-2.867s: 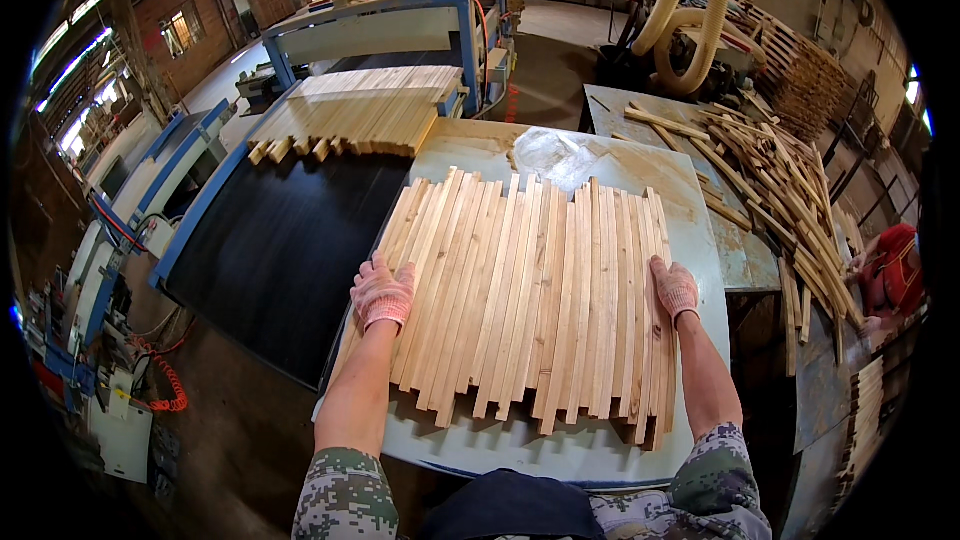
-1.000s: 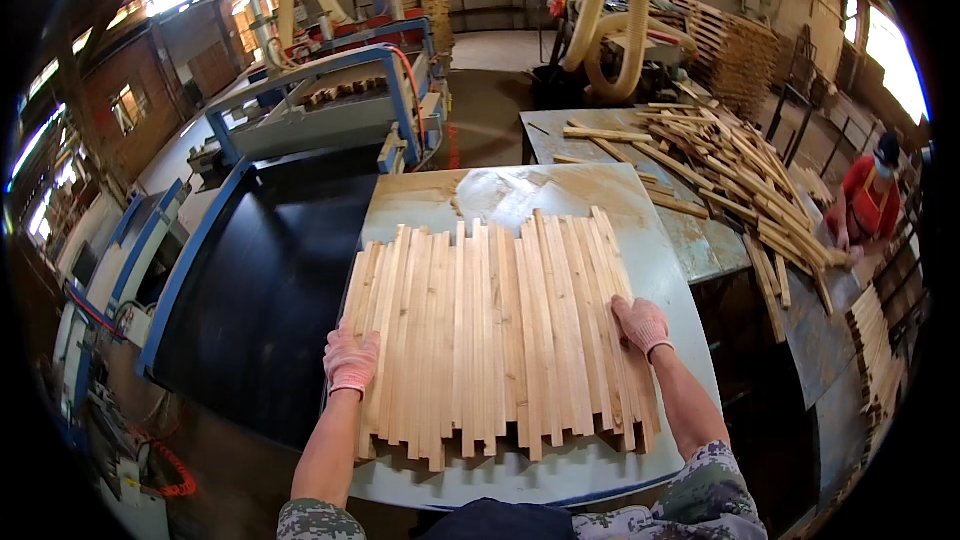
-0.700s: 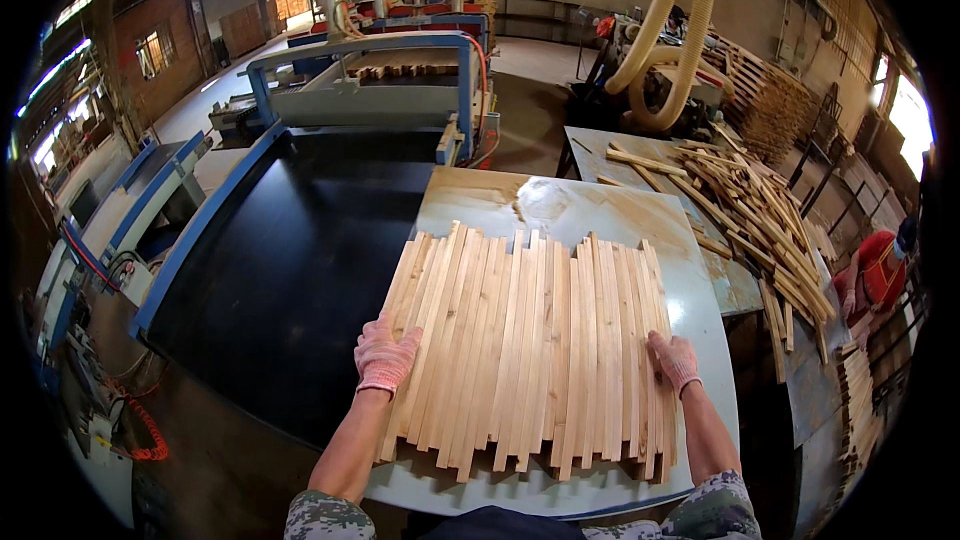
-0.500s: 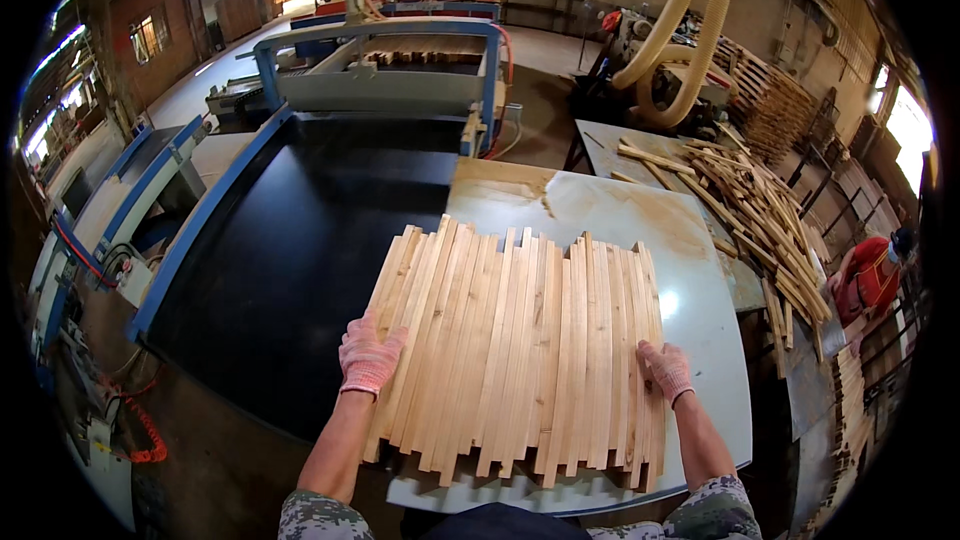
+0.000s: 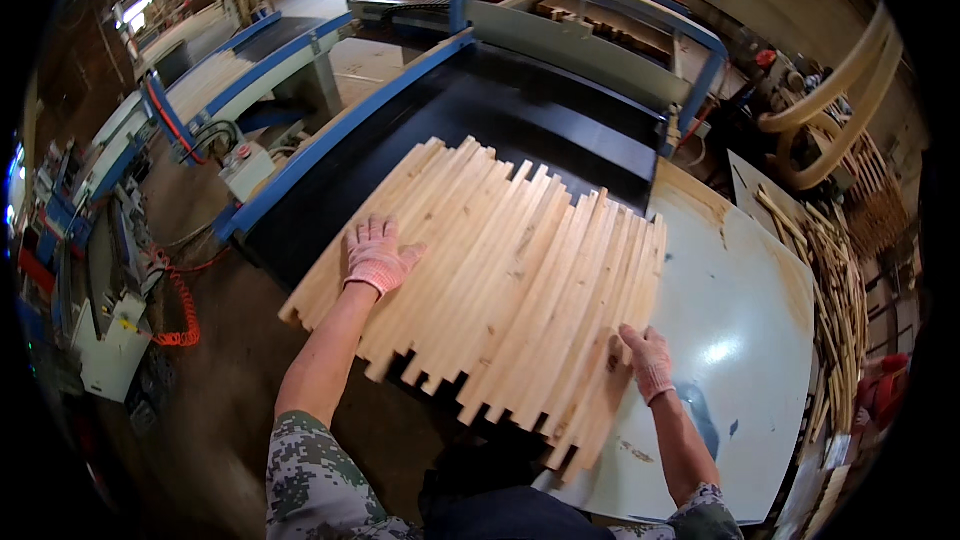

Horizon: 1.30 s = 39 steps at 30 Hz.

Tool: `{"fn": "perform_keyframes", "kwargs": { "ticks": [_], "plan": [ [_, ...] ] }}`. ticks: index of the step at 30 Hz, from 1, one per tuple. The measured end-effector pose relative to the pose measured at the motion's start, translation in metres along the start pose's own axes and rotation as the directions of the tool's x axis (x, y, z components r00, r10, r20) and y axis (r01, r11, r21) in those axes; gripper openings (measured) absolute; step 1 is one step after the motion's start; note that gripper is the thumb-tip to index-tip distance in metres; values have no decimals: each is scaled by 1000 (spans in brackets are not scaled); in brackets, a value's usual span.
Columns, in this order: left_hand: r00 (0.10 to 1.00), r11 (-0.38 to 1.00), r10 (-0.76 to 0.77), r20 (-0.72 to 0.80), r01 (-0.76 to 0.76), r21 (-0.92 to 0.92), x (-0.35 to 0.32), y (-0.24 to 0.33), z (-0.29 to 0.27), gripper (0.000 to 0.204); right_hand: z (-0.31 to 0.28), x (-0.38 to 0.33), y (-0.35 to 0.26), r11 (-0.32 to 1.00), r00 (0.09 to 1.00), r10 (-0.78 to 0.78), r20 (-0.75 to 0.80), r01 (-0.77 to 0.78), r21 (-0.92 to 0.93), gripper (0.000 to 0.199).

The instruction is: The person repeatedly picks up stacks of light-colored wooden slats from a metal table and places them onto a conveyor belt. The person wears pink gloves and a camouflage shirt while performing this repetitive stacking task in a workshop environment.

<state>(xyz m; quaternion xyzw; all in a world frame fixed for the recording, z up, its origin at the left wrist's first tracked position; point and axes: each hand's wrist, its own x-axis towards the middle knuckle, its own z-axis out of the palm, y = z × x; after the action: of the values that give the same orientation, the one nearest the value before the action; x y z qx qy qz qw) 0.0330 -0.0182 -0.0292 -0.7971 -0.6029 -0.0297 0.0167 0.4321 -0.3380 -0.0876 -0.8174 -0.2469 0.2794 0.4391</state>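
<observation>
We have a wide row of thin wooden sticks (image 5: 500, 290) lying side by side. Most of the row is over the black belt (image 5: 430, 130), and its right side meets the pale counter (image 5: 740, 370). The ends make a jagged line, and the near ones seem to poke out past the belt, over the dark floor.

Our left hand (image 5: 380, 258), in a pink glove, lies on top of the row near its left side. Its fingers are spread wide and flat, with nothing pinched. Our right hand (image 5: 648, 360) is at the right edge, its fingers bent and touching the last sticks. We cannot tell how tightly they press.

We think the step in hand is sliding the whole row from the counter to the belt, and it looks more than half done. The next move calls for a gentle, even push from the right, with the left palm keeping the sticks flat, because loose ones could slip apart.
</observation>
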Motion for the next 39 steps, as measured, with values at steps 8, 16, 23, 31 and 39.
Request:
{"fn": "perform_keyframes", "kwargs": {
  "ticks": [8, 16, 23, 31, 39],
  "plan": [
    [987, 994, -108, -121, 105, -28, -44, 130, 24, 93, 7, 50, 11, 882, 944, -176, 279, 25, 471, 39],
    [913, 980, 133, -386, -180, -88, 29, 122, 37, 82, 2, 69, 12, 829, 916, -327, 232, 160, 536, 37],
    [944, 999, -4, -331, -7, -33, 24, 138, 56, 66, -48, 50, 60, 836, 772, -384, 506, 58, 546, 27],
    [797, 283, 600, -61, -283, -916, -194, 427, 33, 47, -191, -103, 233, 575, 499, -551, 669, -354, 738, 16],
    [385, 8, 923, 14, 16, -1000, -496, 625, 98, 43, -389, -342, 435, 353, 946, 2, 325, -305, 885, 45]
  ]
}}
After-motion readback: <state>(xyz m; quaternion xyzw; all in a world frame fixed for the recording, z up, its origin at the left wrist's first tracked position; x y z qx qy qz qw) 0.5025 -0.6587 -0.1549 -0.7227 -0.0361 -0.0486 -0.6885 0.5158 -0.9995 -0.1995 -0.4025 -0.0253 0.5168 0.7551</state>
